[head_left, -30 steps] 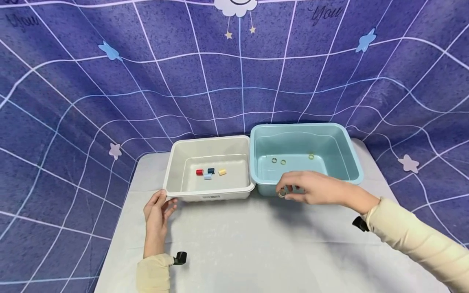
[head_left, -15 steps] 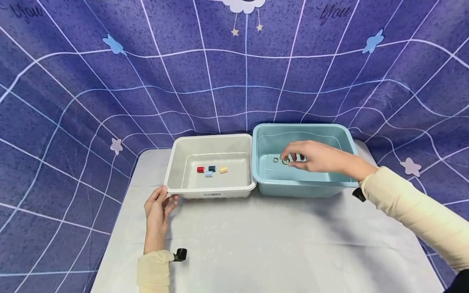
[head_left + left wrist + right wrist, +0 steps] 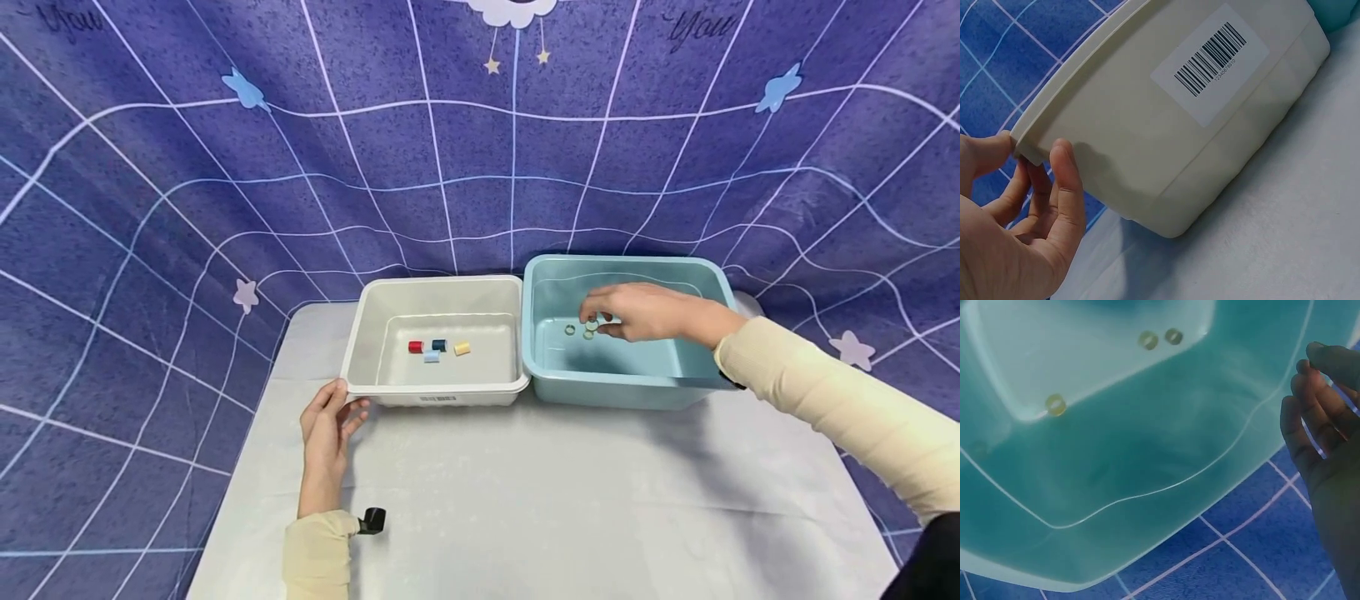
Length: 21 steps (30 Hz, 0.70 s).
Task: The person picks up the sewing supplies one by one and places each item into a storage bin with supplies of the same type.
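A white bin (image 3: 432,388) holds several thread spools: red (image 3: 416,347), dark blue (image 3: 439,345), light blue (image 3: 431,357) and yellow (image 3: 462,348). My left hand (image 3: 324,429) grips its near-left corner, thumb on the rim and fingers below, as the left wrist view shows. To the right stands a light-blue bin (image 3: 615,380), with my right hand (image 3: 637,312) inside it above the floor. Thumb and fingertips pinch a small greenish ring (image 3: 592,326). Three similar rings (image 3: 1148,340) lie on that bin's floor. In the right wrist view the pinched ring is hidden.
Both bins stand side by side at the back of a white-covered table (image 3: 525,492). Behind them hangs a purple-blue curtain (image 3: 480,200) with grid lines and stars. A barcode label (image 3: 1210,65) marks the white bin's front.
My right hand has carried the pinched ring from in front of the light-blue bin, over its rim and into it. The left hand has kept its grip on the white bin's corner.
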### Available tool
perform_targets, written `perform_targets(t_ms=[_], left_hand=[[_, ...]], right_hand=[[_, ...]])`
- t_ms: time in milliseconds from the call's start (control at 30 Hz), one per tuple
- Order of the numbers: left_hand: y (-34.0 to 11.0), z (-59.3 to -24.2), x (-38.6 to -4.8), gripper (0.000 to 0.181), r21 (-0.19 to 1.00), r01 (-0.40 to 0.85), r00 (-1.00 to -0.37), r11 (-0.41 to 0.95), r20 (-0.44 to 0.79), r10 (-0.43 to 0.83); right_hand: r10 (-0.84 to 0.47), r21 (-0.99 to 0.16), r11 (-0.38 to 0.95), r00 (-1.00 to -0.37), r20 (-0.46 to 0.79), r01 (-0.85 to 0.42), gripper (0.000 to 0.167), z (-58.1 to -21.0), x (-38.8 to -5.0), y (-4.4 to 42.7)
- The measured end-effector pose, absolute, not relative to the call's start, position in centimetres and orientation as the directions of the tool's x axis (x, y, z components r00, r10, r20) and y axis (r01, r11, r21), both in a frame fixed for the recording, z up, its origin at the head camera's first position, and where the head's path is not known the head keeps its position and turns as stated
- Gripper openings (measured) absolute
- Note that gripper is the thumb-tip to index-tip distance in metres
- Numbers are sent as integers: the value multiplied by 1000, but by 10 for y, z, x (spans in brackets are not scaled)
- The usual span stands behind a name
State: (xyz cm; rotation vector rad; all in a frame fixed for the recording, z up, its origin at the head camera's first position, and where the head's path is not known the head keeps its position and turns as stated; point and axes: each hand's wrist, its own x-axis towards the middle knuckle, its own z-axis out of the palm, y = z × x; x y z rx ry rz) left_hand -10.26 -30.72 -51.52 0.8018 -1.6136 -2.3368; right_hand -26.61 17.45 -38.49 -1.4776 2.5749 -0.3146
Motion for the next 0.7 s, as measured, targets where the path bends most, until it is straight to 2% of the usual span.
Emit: perform_targets(t_ms=[267, 533, 700], left_hand=[[-307, -514, -101, 35, 908, -148, -831, -391, -329, -449], [-307, -516, -100, 37, 914, -132, -846, -383, -305, -437], [-306, -515, -100, 43, 913, -140, -844, -383, -312, -437]], right_hand=[[-887, -174, 461, -457, -64, -870, 21, -406, -290, 181], [-922, 5, 381, -381, -65, -924, 21, -421, -312, 189], [-940, 33, 338, -339, -41, -941, 19, -430, -320, 191]])
